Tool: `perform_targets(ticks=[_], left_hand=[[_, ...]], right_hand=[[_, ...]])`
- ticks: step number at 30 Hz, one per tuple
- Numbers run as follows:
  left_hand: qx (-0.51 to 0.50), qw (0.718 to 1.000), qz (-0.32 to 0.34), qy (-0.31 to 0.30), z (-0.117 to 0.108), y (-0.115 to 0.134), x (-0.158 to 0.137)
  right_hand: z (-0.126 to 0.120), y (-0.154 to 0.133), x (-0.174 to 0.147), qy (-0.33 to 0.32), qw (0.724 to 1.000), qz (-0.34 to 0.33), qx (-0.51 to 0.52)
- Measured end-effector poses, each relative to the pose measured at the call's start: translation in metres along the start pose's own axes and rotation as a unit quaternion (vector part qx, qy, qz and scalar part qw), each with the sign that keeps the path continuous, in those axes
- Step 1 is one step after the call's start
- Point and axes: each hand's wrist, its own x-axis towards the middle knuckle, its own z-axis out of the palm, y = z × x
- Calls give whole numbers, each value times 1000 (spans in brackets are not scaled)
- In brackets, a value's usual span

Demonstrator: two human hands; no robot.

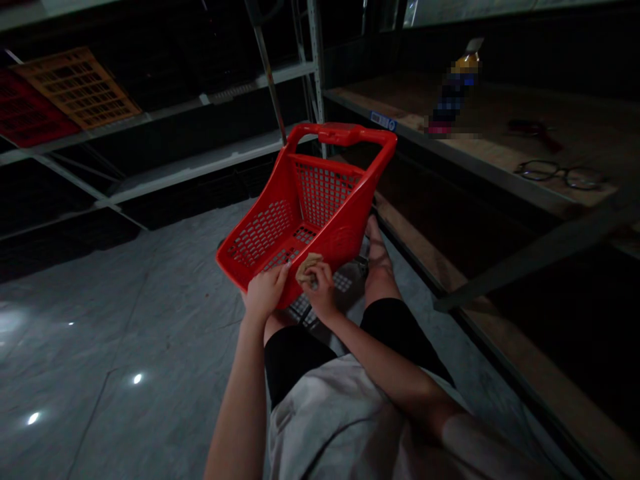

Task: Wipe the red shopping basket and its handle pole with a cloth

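In the head view, facing a red shopping cart (345, 230) standing on the grey floor (165, 333), directly in front of the body and near the legs, with its handle (345, 133) pointing towards the far end. Clasping the near rim with the left hand (267, 290), curling closed over the edge, but hiding some of its fingers from sight. Pinching a crumpled tan cloth (309, 265) with the right hand (319, 285), bending the fingers around it and holding it by the outer side of the cart, just beside the left hand. Leaving unclear how firmly the cloth is being pressed there. Showing bare mesh inside the basket. Wearing black shorts (400, 333) and a pale shirt (340, 420). Seeing on the right a wooden shelf (407, 110) bearing 1 pair of glasses (560, 175); on the left, 2 crates, 1 yellow (77, 87) and 1 red (30, 110), both resting on a metal rack (200, 177).
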Motion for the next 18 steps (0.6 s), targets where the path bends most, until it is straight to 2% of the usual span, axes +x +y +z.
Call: perform_targets(ticks=[4,6,8,11,14,16,18], left_hand=[[-16,1000,16,4,4,2,4],[-21,1000,17,9,5,4,6],[-15,1000,15,12,6,6,8],[-3,1000,10,16,6,5,10],[-9,1000,12,23,6,1,11],[-13,999,14,27,6,-1,11],[-12,1000,13,23,6,-2,10]], right_hand=[[-20,-17,76,116,993,20,3],[-21,-20,94,135,991,20,8],[-14,-16,82,108,994,22,9],[4,-4,21,40,999,29,1],[14,4,-33,-28,1000,4,10],[13,0,-38,-38,999,-1,24],[7,-10,-13,-15,999,14,37]])
